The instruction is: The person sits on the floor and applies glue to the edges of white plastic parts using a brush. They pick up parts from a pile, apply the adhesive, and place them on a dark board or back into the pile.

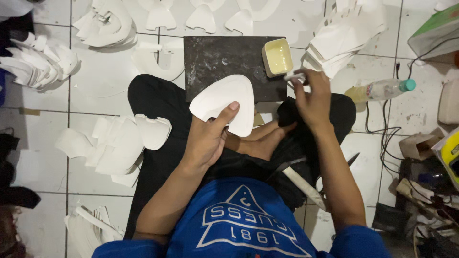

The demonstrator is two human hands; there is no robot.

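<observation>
Seated on a tiled floor, a person pinches a white rounded-triangle piece (224,102) in the left hand (206,138), thumb on top, fingers curled beneath. The right hand (313,98) closes its fingers around a small brush (294,76), its tip just beside the yellow glue tub (277,57) on a dark slab (215,62).

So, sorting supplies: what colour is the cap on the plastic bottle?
Teal-green, on the bottle lying right of the person; the head view shows it.

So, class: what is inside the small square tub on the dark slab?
The tub holds a pale yellow paste, likely glue, filling it. Its bottom is covered by the paste. The right hand holds a small tool at its rim; the tool's tip cannot be made out.
</observation>
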